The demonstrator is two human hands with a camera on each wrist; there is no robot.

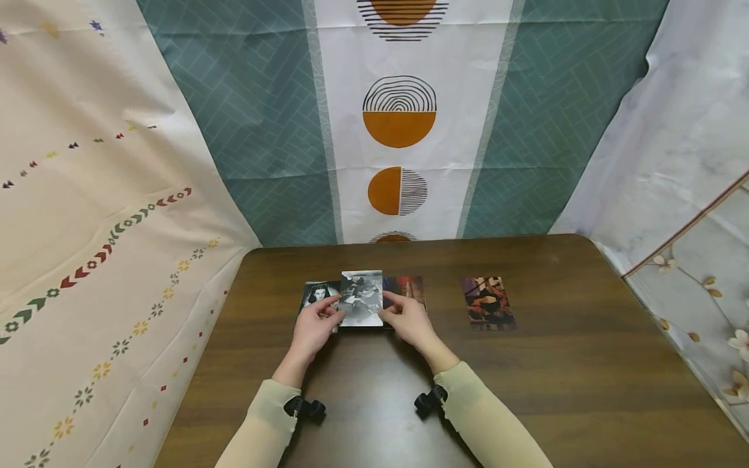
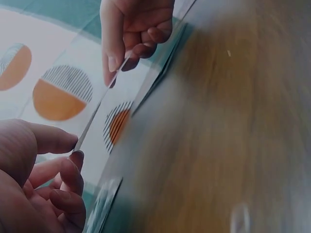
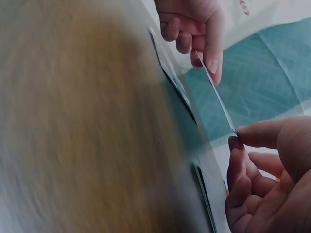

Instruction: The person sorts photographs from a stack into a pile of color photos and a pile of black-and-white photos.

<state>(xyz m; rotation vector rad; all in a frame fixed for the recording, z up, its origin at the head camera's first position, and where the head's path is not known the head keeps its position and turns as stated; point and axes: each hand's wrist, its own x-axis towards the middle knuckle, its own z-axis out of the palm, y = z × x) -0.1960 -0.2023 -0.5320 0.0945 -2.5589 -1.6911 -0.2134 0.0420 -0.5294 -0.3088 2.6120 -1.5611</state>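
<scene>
Left hand [image 1: 313, 327] and right hand [image 1: 411, 321] pinching grey picture [image 1: 361, 299] by opposite sides, near far edge of table [image 1: 374, 403]; uneven pull possibly bending it; low dip possibly nudging portrait card [image 1: 318, 292].

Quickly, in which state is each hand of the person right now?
Left hand: closed, pinching the left edge of the raised black-and-white card.
Right hand: closed, pinching the right edge of the same card.

Your left hand [image 1: 313, 330] and right hand [image 1: 413, 323] pinched, facing each other, forearms [image 1: 488, 416] slanting inward from the near side.
</scene>
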